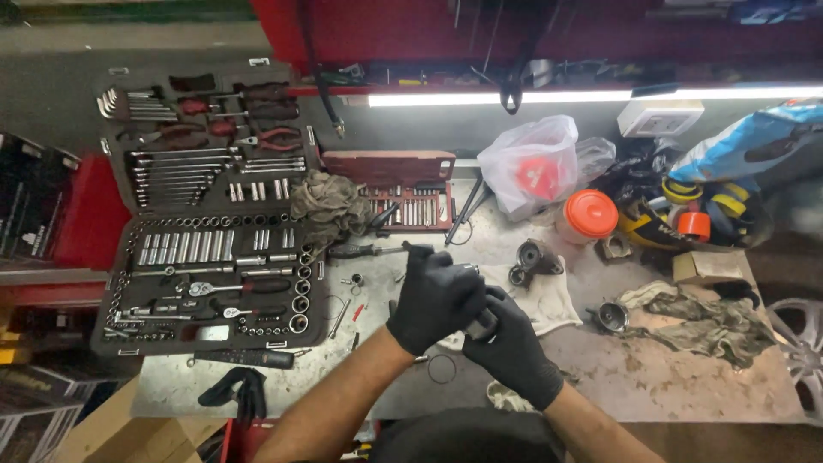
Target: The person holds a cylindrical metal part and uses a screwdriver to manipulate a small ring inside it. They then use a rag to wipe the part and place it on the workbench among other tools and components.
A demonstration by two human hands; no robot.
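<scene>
At nine o'clock from the hands an open tool case [210, 214] stands with its lid up, rows of wrenches and pliers above, sockets and ratchets below. At its lower edge, about seven o'clock from the hands, a dark handled tool [244, 357] lies on the bench [643, 377], with a pair of black gloves [238, 390] just below it. A grey rag [328, 206] sits at eleven o'clock, touching the case, and a small red bit box [403, 190] stands open beside it. In the middle, the left hand [435, 296], in a black glove, is closed over the top of a small metal part [483, 324]; the right hand [513, 350], also gloved, wraps it from below at five o'clock, so both hands are shut on it and most of the part is hidden. It is held above a white cloth [549, 300]. At one o'clock a dark round metal piece [533, 260] rests on that cloth, and beyond it stand a white plastic bag [533, 163] and a tub with an orange lid [590, 214]. At three o'clock a small metal cup-shaped piece [610, 316] lies near a dirty rag [703, 321]; a cardboard box [707, 267] sits above that.
</scene>
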